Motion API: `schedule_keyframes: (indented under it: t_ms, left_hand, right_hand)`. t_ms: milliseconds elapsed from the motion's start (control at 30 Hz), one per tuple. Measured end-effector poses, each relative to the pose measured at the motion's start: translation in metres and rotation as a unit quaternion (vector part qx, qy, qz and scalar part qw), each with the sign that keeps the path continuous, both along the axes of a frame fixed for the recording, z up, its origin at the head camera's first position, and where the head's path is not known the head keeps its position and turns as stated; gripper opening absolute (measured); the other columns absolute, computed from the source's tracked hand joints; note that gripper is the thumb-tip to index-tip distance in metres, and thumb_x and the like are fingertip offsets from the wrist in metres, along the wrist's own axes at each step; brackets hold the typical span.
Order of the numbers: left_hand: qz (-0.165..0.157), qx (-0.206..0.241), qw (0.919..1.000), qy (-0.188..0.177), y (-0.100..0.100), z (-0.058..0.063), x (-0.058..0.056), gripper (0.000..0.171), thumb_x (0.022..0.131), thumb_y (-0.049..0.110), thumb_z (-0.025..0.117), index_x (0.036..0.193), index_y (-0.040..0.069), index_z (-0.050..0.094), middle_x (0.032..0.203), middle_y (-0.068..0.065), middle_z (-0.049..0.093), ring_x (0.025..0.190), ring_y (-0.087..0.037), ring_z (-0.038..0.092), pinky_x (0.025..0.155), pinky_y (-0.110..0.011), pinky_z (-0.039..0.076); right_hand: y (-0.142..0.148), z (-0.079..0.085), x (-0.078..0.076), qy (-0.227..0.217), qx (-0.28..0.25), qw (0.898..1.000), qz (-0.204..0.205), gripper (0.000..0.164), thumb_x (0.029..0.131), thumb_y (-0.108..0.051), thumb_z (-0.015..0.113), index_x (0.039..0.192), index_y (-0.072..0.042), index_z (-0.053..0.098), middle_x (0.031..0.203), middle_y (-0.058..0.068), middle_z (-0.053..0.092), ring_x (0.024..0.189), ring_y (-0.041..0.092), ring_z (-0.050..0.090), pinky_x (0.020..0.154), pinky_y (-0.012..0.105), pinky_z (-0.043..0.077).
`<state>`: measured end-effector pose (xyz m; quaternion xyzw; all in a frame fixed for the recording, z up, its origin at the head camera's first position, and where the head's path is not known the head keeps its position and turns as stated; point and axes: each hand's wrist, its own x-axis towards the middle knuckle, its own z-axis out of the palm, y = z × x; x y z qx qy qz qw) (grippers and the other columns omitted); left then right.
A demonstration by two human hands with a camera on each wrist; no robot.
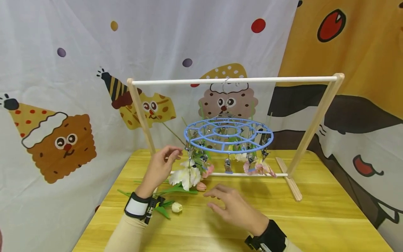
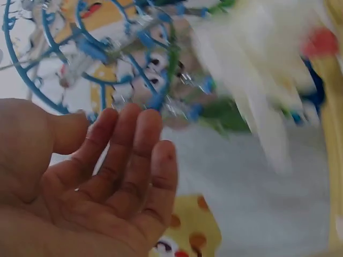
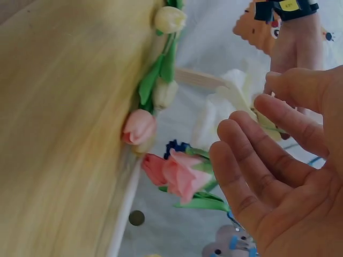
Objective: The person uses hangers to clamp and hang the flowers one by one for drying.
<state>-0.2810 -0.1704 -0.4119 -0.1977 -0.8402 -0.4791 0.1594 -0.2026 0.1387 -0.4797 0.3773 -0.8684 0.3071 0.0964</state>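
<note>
A round blue clip hanger (image 1: 226, 152) hangs from a wooden stand, with several artificial flowers clipped around it. At its left side a large white flower (image 1: 185, 177) hangs head down, blurred in the left wrist view. My left hand (image 1: 161, 166) is raised just left of this flower, fingers loosely bent and holding nothing. My right hand (image 1: 234, 207) hovers over the table in front of the hanger, fingers spread and relaxed, palm bare in the right wrist view. Between the hands lie a pink tulip (image 1: 201, 186) and a cream tulip (image 1: 177, 207). A pink rose (image 3: 185, 174) hangs beyond the right fingertips.
The stand's white top bar (image 1: 189, 82) spans above the hanger, with slanted wooden legs (image 1: 316, 122) on both sides. Green stems (image 1: 126, 193) lie at the left of the wooden table (image 1: 330, 224). A cartoon-printed cloth (image 1: 151, 35) hangs behind.
</note>
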Motion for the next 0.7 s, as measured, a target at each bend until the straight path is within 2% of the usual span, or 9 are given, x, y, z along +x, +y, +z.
schedule_keyframes:
  t_ms: [67, 133, 200, 300, 433, 533, 600, 700]
  left_hand:
    - [0.026, -0.053, 0.9982, -0.015, -0.012, -0.005, 0.004, 0.023, 0.124, 0.025, 0.062, 0.126, 0.011, 0.080, 0.117, -0.010, 0.085, 0.109, -0.030, 0.083, 0.096, -0.048, 0.070]
    - [0.029, -0.100, 0.9937, -0.041, -0.026, -0.011, 0.008, 0.021, 0.123, 0.022, 0.063, 0.118, 0.012, 0.081, 0.108, -0.007, 0.084, 0.099, -0.027, 0.081, 0.085, -0.041, 0.068]
    - [0.015, -0.150, 0.9865, -0.064, -0.039, -0.015, 0.012, 0.019, 0.121, 0.019, 0.066, 0.112, 0.012, 0.081, 0.099, -0.003, 0.082, 0.087, -0.020, 0.076, 0.074, -0.033, 0.061]
    - [-0.034, -0.204, 0.9724, -0.107, -0.058, -0.024, 0.019, 0.015, 0.118, 0.013, 0.071, 0.107, 0.010, 0.081, 0.093, -0.002, 0.080, 0.079, -0.011, 0.067, 0.065, -0.028, 0.054]
    - [-0.089, -0.257, 0.9470, -0.170, -0.073, -0.035, 0.027, 0.007, 0.111, 0.003, 0.076, 0.109, 0.007, 0.081, 0.098, -0.003, 0.080, 0.085, -0.009, 0.068, 0.071, -0.026, 0.057]
    - [-0.104, -0.285, 0.9296, -0.209, -0.076, -0.042, 0.031, 0.022, 0.099, -0.010, 0.080, 0.112, 0.008, 0.081, 0.105, -0.004, 0.081, 0.096, -0.015, 0.073, 0.083, -0.031, 0.063]
    - [-0.108, -0.300, 0.9219, -0.221, -0.076, -0.047, 0.032, 0.032, 0.091, -0.015, 0.085, 0.110, 0.010, 0.081, 0.107, -0.002, 0.080, 0.101, -0.018, 0.074, 0.089, -0.036, 0.066]
    - [-0.099, -0.316, 0.9155, -0.229, -0.072, -0.054, 0.032, 0.041, 0.082, -0.018, 0.091, 0.106, 0.013, 0.080, 0.105, -0.001, 0.079, 0.101, -0.020, 0.073, 0.091, -0.041, 0.066]
  right_hand:
    - [-0.003, -0.003, -0.002, -0.012, 0.009, 1.000, 0.005, 0.029, 0.112, -0.020, 0.082, 0.141, -0.021, 0.079, 0.129, -0.002, 0.079, 0.110, 0.011, 0.078, 0.092, 0.032, 0.070]
    - [-0.006, -0.006, -0.003, -0.024, 0.021, 0.999, 0.009, 0.029, 0.114, -0.021, 0.080, 0.143, -0.020, 0.078, 0.133, -0.001, 0.079, 0.108, 0.009, 0.077, 0.090, 0.029, 0.069]
    - [-0.009, -0.007, -0.003, -0.037, 0.034, 0.999, 0.009, 0.030, 0.115, -0.023, 0.079, 0.145, -0.020, 0.078, 0.137, -0.001, 0.079, 0.109, 0.008, 0.077, 0.091, 0.030, 0.068]
    - [-0.015, -0.009, -0.003, -0.054, 0.052, 0.997, 0.008, 0.033, 0.117, -0.027, 0.076, 0.149, -0.020, 0.077, 0.148, 0.002, 0.077, 0.125, 0.017, 0.078, 0.106, 0.041, 0.069]
    - [-0.023, -0.013, -0.006, -0.050, 0.056, 0.997, 0.018, 0.035, 0.117, -0.028, 0.076, 0.151, -0.021, 0.076, 0.160, 0.008, 0.073, 0.146, 0.031, 0.074, 0.120, 0.051, 0.064]
    - [-0.028, -0.016, -0.011, -0.034, 0.058, 0.997, 0.028, 0.035, 0.116, -0.026, 0.078, 0.150, -0.021, 0.076, 0.161, 0.011, 0.072, 0.152, 0.037, 0.070, 0.122, 0.051, 0.063]
    - [-0.033, -0.017, -0.013, -0.032, 0.063, 0.997, 0.031, 0.035, 0.115, -0.026, 0.078, 0.150, -0.019, 0.076, 0.162, 0.013, 0.072, 0.156, 0.041, 0.066, 0.124, 0.053, 0.060]
    - [-0.039, -0.018, -0.014, -0.032, 0.073, 0.996, 0.035, 0.036, 0.116, -0.025, 0.077, 0.151, -0.017, 0.076, 0.160, 0.013, 0.073, 0.155, 0.040, 0.068, 0.124, 0.052, 0.060]
